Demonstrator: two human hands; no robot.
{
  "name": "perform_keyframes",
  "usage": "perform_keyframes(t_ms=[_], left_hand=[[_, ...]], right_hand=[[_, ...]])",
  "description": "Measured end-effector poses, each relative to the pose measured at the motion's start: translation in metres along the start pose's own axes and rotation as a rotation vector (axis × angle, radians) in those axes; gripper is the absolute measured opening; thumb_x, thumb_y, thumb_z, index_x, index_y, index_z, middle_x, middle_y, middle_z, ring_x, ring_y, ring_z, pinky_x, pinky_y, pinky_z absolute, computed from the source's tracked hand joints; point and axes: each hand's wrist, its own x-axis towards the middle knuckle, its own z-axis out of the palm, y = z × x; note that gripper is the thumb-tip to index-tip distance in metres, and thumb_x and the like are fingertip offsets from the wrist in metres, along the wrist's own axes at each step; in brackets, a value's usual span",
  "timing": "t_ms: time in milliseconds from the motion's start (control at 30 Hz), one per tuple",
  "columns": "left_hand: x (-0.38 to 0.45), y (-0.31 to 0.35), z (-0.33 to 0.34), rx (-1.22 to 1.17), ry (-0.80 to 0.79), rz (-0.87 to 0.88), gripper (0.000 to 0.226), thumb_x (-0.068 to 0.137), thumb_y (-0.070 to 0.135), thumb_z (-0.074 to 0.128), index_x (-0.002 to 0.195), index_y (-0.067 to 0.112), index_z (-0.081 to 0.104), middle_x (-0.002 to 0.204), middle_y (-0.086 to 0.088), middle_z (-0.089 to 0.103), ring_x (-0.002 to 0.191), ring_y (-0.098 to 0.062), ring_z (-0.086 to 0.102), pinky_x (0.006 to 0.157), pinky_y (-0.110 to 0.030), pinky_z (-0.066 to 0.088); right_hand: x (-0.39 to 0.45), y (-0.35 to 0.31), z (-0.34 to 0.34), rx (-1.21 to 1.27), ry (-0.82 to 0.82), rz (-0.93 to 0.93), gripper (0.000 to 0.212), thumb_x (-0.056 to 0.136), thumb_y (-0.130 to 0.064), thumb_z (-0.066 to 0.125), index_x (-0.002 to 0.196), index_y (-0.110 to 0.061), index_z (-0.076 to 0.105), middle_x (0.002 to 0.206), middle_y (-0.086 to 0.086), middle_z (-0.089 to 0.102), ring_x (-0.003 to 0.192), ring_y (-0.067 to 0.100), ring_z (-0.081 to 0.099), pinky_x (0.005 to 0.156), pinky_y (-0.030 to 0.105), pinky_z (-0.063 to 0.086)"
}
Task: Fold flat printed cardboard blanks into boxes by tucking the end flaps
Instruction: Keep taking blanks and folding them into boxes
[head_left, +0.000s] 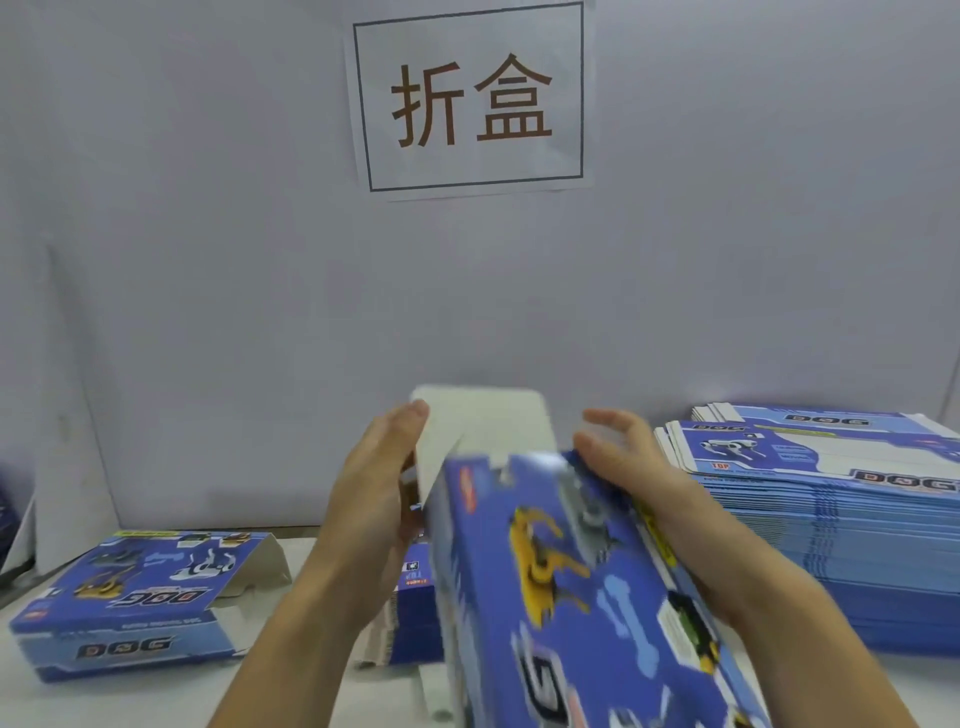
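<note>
A blue printed box (571, 587) with dog pictures is raised between my hands in the middle, blurred. Its far end is open, with a pale flap (488, 421) standing up. My left hand (379, 499) lies along the box's left side, fingers straight, touching the side flap. My right hand (628, 462) holds the right side of the box, fingers stretched toward the far end. A tall stack of flat blue blanks (831, 519) lies to the right. A folded box (135, 597) with one end flap open rests at the left.
A grey wall with a paper sign (470, 98) stands behind the white table (156, 696). More flat blue cardboard (410, 613) lies on the table under my hands. A dark object shows at the far left edge.
</note>
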Motion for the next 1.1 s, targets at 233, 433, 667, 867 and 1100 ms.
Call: perform_keyframes(t_ms=[233,433,667,867,1100], left_hand=[[0.019,-0.007,-0.026,0.475,-0.017,0.035,0.009,0.093,0.022,0.063,0.088,0.025,0.069,0.064,0.015,0.073,0.056,0.001,0.067,0.048,-0.012,0.048],[0.013,-0.017,-0.014,0.417,-0.119,-0.011,0.039,0.068,0.043,0.066,0.100,0.022,0.068,0.075,0.008,0.076,0.066,-0.008,0.072,0.051,-0.017,0.052],[0.009,-0.015,-0.015,0.353,-0.186,0.012,0.042,0.068,0.037,0.077,0.107,0.024,0.067,0.086,0.001,0.077,0.075,-0.018,0.075,0.057,-0.027,0.059],[0.006,-0.016,-0.018,0.284,-0.208,0.074,0.032,0.073,0.029,0.082,0.104,0.028,0.072,0.091,-0.007,0.076,0.077,-0.024,0.074,0.057,-0.029,0.058],[0.008,-0.020,-0.016,0.301,-0.249,0.119,0.014,0.073,0.019,0.070,0.083,0.012,0.075,0.102,-0.003,0.078,0.094,-0.021,0.073,0.067,-0.029,0.059]], right_hand=[[0.000,0.007,0.012,0.045,-0.114,0.229,0.041,0.082,-0.062,0.065,0.117,-0.041,0.062,0.095,0.008,0.076,0.067,0.024,0.071,0.055,0.027,0.054],[-0.001,0.018,0.012,-0.018,0.095,0.105,0.018,0.094,-0.019,0.064,0.109,-0.027,0.071,0.090,0.010,0.077,0.075,0.027,0.075,0.048,0.026,0.053],[0.001,0.022,0.015,0.003,0.113,0.045,0.019,0.093,-0.015,0.065,0.103,-0.028,0.074,0.093,0.010,0.076,0.076,0.028,0.075,0.058,0.034,0.057],[-0.001,0.022,0.012,0.016,0.081,0.021,0.022,0.093,-0.011,0.064,0.101,-0.028,0.074,0.092,0.013,0.076,0.077,0.029,0.074,0.060,0.036,0.058],[0.001,0.022,0.012,-0.027,0.145,0.036,0.026,0.090,0.000,0.064,0.076,-0.016,0.079,0.073,0.008,0.073,0.062,0.018,0.068,0.047,0.025,0.049]])
